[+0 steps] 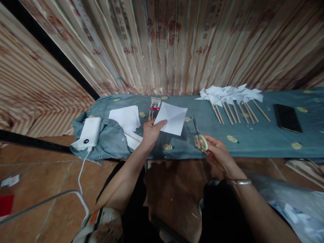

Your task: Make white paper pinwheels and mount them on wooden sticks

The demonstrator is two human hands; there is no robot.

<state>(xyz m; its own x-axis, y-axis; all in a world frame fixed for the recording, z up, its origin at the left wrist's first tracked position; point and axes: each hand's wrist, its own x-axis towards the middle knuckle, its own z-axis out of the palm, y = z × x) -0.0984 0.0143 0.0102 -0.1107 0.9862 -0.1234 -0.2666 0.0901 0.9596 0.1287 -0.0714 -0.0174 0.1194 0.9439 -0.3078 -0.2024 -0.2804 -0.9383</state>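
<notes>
The fingers of the left hand (151, 131) are mostly hidden beneath a single white sheet (174, 118), which is clamped near its lower left corner, with only the thumb clearly seen on top. This sheet is held above the table (220, 150), near its front edge, and a faint crease can be made out across it. By the right hand (215, 148), one pair of scissors (198, 136) is gripped at the pale green handles; how the fingers are set in the loops is hard to tell, and the thin blades are blurred.

Two pale sticks (150, 115) are partly covered by the left hand and sheet. Beside them, one small open box (155, 104) is seen, its shiny contents too small to be counted. Several loose sheets (124, 116) are overlapped to the left; their exact number cannot be told.

On the right, white paper pinwheels (227, 94) are crowded together (their vanes are so overlapped that no sure count is allowed), with roughly nine or ten sticks shown below. One dark phone (288, 118) is laid beyond them. At the far left, one white power bank (91, 130) is rested on bunched cloth, with one cable (81, 172) plugged in. A plastic bag (301, 202) is cut off at the right edge.
</notes>
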